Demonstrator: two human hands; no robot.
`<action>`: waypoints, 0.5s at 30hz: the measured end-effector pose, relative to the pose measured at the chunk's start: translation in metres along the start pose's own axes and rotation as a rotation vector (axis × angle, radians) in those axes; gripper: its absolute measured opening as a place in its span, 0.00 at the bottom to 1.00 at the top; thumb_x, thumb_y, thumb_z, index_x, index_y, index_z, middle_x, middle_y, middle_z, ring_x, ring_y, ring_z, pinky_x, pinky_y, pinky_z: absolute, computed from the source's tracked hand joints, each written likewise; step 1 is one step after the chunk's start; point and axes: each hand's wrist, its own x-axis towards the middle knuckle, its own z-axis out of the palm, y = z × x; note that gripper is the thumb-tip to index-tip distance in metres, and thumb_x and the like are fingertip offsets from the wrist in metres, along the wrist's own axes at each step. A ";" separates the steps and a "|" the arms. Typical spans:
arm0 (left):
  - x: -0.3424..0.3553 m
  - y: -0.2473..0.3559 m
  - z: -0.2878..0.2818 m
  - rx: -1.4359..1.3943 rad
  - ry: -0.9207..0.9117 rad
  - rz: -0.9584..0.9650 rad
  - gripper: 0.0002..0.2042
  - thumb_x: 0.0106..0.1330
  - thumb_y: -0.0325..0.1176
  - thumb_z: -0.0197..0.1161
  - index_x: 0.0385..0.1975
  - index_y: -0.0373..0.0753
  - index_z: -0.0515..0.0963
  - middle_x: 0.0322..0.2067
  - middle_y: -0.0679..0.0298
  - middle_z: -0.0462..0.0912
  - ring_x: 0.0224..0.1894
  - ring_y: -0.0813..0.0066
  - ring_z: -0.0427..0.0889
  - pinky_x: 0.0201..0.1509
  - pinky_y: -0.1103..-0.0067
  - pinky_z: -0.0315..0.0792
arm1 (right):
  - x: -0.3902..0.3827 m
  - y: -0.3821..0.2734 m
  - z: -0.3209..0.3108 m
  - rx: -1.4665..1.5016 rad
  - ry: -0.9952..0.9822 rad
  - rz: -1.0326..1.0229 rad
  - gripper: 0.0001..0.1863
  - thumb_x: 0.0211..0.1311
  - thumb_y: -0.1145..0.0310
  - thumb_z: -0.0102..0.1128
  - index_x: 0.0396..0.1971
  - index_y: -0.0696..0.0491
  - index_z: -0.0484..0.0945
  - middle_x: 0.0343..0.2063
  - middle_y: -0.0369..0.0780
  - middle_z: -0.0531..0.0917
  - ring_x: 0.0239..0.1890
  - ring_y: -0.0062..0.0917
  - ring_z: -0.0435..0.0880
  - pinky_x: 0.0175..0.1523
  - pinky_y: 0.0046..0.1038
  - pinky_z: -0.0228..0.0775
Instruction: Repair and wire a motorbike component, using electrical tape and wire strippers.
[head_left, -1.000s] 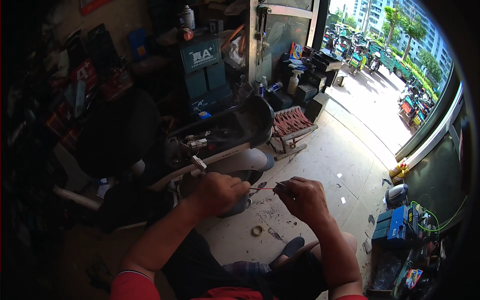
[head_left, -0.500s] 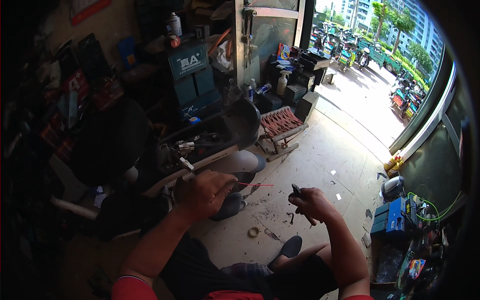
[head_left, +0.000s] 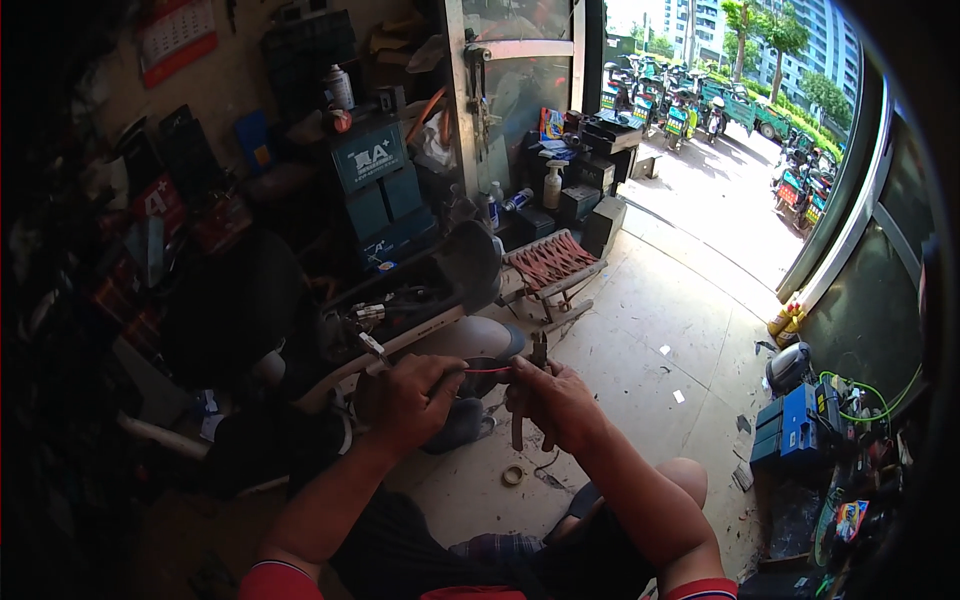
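Observation:
A thin red wire [head_left: 487, 370] runs between my hands, above the floor beside the scooter body. My left hand [head_left: 408, 400] is closed on it, with fingertips pinched. At the wire's other end, the thumb and fingertips of my right hand [head_left: 563, 405] meet it. That hand also holds a pair of pliers [head_left: 540, 350], jaws pointing up and away, handles hanging below the fingers. Just beyond my left hand is a white connector [head_left: 371, 344]. Another pale connector [head_left: 370, 312] lies in the open scooter body [head_left: 430, 325] among dark wires.
A stool with red woven straps [head_left: 553, 264] stands ahead, near the doorway. Below my hands a tape roll [head_left: 513, 475] lies on the floor. Stacked batteries [head_left: 375, 185] stand at the back left. On the right are a blue battery [head_left: 798, 425] and green cable [head_left: 880, 432].
My right hand has moved left with the pliers, from apart to the wire's free end. The pliers' jaws now point more upward. My left hand stays nearly in place. The view has shifted slightly.

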 end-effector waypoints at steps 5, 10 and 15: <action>0.015 0.025 0.000 0.289 0.005 0.346 0.11 0.63 0.24 0.68 0.45 0.39 0.85 0.44 0.59 0.87 0.51 0.60 0.85 0.47 0.69 0.79 | -0.006 -0.011 0.013 -0.453 0.214 -0.330 0.17 0.73 0.60 0.67 0.41 0.63 0.84 0.29 0.42 0.88 0.24 0.20 0.82 0.32 0.26 0.80; 0.012 0.052 0.011 0.369 0.100 0.481 0.13 0.64 0.24 0.66 0.49 0.36 0.82 0.48 0.56 0.86 0.55 0.56 0.83 0.48 0.66 0.81 | -0.009 -0.021 0.015 -0.499 0.177 -0.370 0.15 0.71 0.65 0.70 0.42 0.64 0.85 0.29 0.40 0.89 0.25 0.18 0.83 0.32 0.22 0.79; -0.005 0.025 0.045 0.283 0.097 0.380 0.11 0.65 0.25 0.66 0.46 0.32 0.81 0.42 0.54 0.86 0.44 0.55 0.86 0.42 0.66 0.81 | -0.015 -0.014 0.007 -0.622 0.128 -0.389 0.14 0.70 0.67 0.71 0.43 0.64 0.84 0.29 0.41 0.88 0.28 0.21 0.87 0.34 0.23 0.81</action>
